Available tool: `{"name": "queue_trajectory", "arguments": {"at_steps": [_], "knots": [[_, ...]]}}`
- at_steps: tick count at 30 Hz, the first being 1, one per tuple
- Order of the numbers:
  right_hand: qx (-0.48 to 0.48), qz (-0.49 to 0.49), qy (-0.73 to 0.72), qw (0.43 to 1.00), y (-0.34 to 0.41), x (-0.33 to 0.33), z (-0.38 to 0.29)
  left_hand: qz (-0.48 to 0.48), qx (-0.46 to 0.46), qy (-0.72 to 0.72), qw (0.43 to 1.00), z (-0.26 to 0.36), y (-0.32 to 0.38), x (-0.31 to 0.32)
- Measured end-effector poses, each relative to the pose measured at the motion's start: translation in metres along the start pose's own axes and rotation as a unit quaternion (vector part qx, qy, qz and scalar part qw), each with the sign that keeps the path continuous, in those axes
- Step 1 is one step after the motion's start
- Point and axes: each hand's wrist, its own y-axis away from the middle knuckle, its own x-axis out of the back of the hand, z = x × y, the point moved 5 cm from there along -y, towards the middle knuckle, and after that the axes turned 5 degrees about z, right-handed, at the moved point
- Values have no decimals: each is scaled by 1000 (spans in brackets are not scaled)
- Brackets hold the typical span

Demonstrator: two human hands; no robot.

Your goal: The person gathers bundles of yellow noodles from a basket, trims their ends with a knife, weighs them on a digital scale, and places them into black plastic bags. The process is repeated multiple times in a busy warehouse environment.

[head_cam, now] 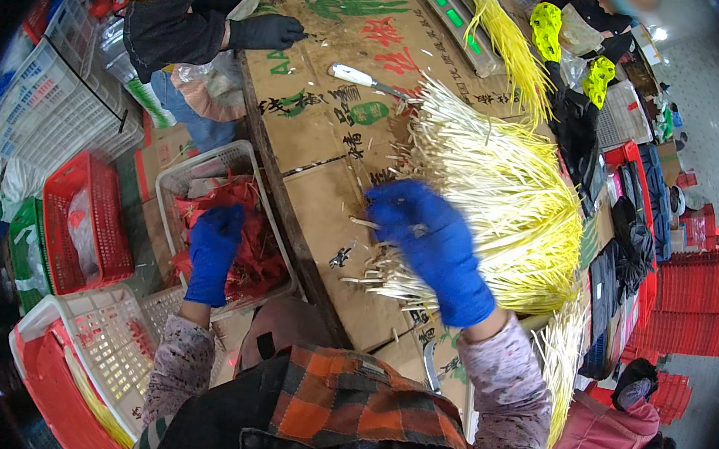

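Note:
A large heap of blanched yellow chives [488, 192] lies on the cardboard-covered table [318, 207], white cut ends facing left. Over its near part is my right hand [429, 245], in a blue glove, fingers curled and blurred. A pale stalk pokes out beside the fingertips; whether they grip anything is unclear. My left hand [215, 249], gloved in blue too, is above a white plastic basket [170, 181] of red plastic strips or bags [257, 260]. Its fingers are bent and their tips hidden. A white-handled knife [352, 75] touches the heap's far left edge.
Across the table rests a co-worker's dark-gloved hand [265, 32]. A digital scale [462, 28] carries more chives [514, 37]. Near my right sleeve lies a curved metal blade [430, 367]. Red [87, 222] and white [96, 322] baskets stand left of the table.

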Motion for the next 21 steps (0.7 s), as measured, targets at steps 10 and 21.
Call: {"name": "queue_trajectory", "arguments": {"at_steps": [10, 21], "knots": [[96, 117, 506, 849, -48, 120, 69, 119, -102, -69, 985, -14, 23, 17], [38, 137, 332, 932, -31, 149, 84, 60, -76, -75, 992, 5, 20, 15]]}}
